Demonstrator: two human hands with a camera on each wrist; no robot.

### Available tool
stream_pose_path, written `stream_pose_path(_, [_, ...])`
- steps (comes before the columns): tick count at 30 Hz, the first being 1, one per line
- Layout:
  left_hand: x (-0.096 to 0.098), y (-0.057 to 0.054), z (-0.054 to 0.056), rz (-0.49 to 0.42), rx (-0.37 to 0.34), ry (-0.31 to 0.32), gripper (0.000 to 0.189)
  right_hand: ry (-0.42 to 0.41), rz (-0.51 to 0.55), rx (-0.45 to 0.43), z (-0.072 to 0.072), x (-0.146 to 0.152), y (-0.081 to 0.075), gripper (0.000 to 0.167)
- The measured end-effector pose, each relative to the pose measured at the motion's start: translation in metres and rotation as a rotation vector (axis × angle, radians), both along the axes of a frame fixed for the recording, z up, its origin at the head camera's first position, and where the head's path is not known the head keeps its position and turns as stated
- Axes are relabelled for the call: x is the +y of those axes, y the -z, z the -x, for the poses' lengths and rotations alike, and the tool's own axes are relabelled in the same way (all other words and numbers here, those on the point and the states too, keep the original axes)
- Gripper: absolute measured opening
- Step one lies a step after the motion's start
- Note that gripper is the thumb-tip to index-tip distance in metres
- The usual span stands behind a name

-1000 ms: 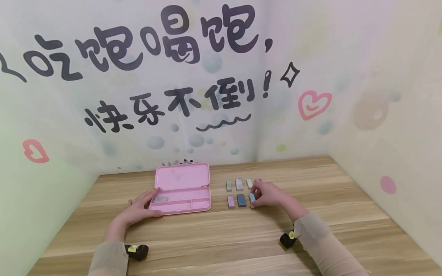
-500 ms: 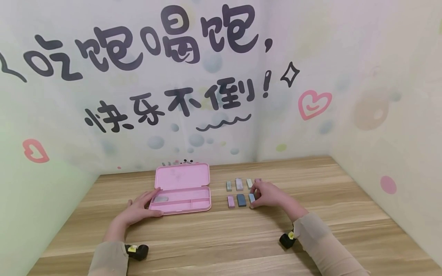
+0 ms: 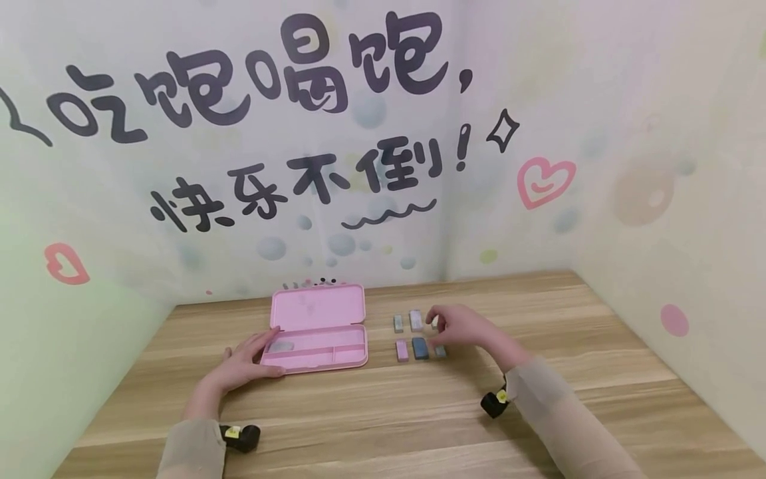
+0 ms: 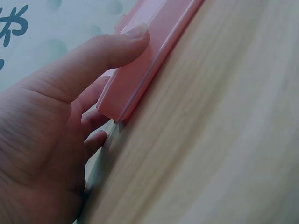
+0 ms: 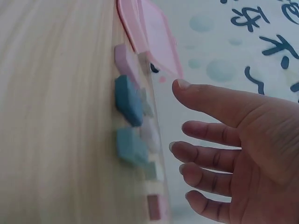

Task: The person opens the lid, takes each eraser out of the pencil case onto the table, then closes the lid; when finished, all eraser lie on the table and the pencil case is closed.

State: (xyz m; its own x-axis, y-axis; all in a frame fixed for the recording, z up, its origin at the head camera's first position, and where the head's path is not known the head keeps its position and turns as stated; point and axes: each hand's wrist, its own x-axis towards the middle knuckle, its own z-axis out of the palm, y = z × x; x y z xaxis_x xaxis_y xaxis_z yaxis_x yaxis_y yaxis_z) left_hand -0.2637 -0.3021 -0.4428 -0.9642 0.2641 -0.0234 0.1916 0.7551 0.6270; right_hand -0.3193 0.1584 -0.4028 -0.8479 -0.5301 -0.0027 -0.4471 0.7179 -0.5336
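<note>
My left hand (image 3: 239,364) grips the left end of an open pink pencil case (image 3: 318,306), thumb over its front edge and fingers round the end. A grey block (image 3: 281,346) lies in the long rear compartment. Over two rows of small rectangular, eraser-like blocks hovers my right hand (image 3: 463,326), fingers loosely bent and holding nothing. The near row has a pink block (image 3: 402,350), a dark blue block (image 3: 421,348) and a light blue block (image 5: 131,145). Behind are a grey-green block (image 3: 398,323), a lilac block (image 3: 415,320), a pale green block (image 5: 153,171) and a reddish block (image 5: 156,207), the last hidden in the head view.
The wood-grain table (image 3: 359,419) runs back to a printed curtain (image 3: 383,233) right behind the case lid. Side walls stand to the left and right. Each wrist carries a small black camera (image 3: 494,404).
My right hand has let go of the light blue block and lifted slightly off it; the block stays in the near row. My left hand keeps its hold on the case.
</note>
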Motion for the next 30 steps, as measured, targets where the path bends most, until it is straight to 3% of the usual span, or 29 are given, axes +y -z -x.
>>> stream_pose_path(11, [-0.002,-0.002,-0.003,0.013,-0.009,-0.014,0.095,-0.225,-0.114,-0.03,0.021,-0.081,-0.031,0.038])
stream_pose_path(15, [-0.002,-0.003,-0.003,0.016,-0.008,-0.018,0.095,-0.304,-0.093,-0.046,0.028,-0.113,-0.037,0.037])
stream_pose_path(24, [-0.004,-0.001,-0.001,0.008,-0.002,-0.026,0.095,-0.372,-0.061,0.021,0.045,-0.167,-0.026,0.034])
stream_pose_path(30, [-0.001,-0.002,-0.001,0.0,-0.012,-0.031,0.097,-0.368,-0.063,0.073,0.047,-0.193,-0.017,0.035])
